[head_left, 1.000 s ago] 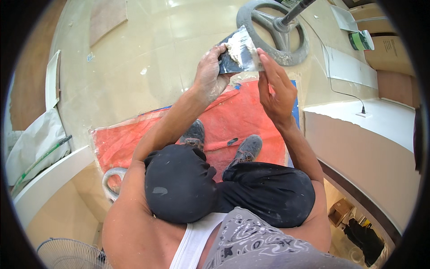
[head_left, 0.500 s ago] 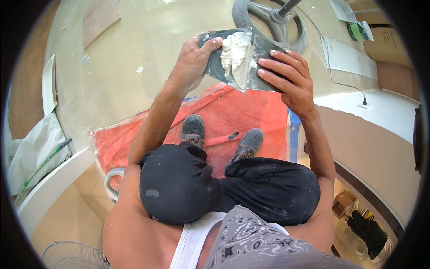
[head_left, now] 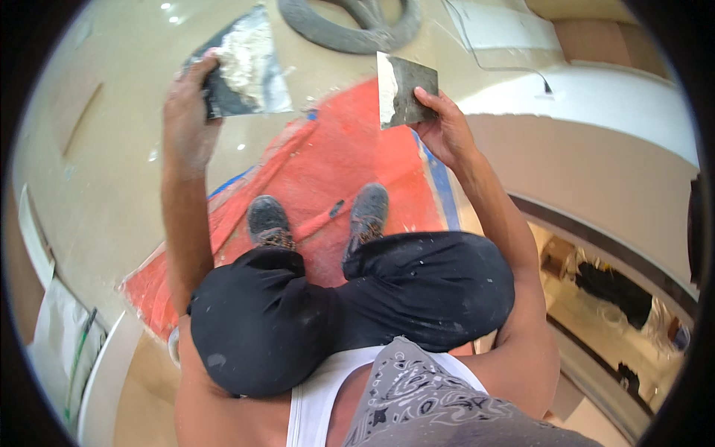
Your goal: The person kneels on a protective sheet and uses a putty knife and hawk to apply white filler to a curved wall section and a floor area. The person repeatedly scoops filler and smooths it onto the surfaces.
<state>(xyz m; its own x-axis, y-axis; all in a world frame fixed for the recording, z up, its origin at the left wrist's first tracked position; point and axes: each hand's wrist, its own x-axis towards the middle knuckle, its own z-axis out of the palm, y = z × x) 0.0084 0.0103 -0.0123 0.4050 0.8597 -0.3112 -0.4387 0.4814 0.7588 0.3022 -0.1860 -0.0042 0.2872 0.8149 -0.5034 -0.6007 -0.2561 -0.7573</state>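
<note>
Left hand (head_left: 191,104) clasps dark plate (head_left: 221,95) bearing white paste (head_left: 248,61); right hand (head_left: 447,135) pinches 2nd plate (head_left: 412,88), markings (head_left: 386,91) apparently smears.

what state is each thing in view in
Left hand, gripping left putty blade
Left putty blade, heaped with white putty
Right hand, gripping right putty blade
Right putty blade, white putty along one edge
Red sheet, spread out, creased
Shoes, dusty, on the sheet
Black trousers, specked white
Black plug, connection unclear
</note>
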